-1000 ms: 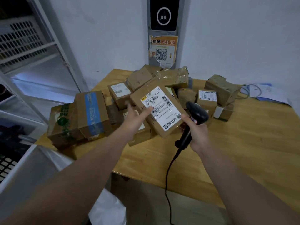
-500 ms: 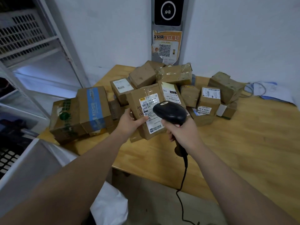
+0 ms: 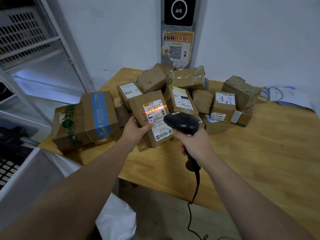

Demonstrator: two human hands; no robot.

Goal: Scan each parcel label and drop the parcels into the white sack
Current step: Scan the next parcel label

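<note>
My left hand (image 3: 136, 129) grips a brown cardboard parcel (image 3: 147, 108) by its lower left side, label facing up, just above the table. An orange scan line crosses the barcode on its white label (image 3: 158, 118). My right hand (image 3: 194, 144) holds a black corded barcode scanner (image 3: 181, 123) by the handle, its head aimed at the label from the right. Part of the white sack (image 3: 117, 217) shows below the table's near edge, between my forearms.
Several taped cardboard parcels (image 3: 187, 84) are heaped on the wooden table (image 3: 251, 161), with a blue-taped box (image 3: 98, 113) at the left. Papers and a cable (image 3: 284, 96) lie at the far right. A grey metal shelf (image 3: 34, 49) stands left. A wall device (image 3: 179, 11) hangs above.
The scanner swung up and over the parcel, and its orange line now lies on the barcode. My left hand shifted its grip and tilted the parcel's label towards the scanner.
</note>
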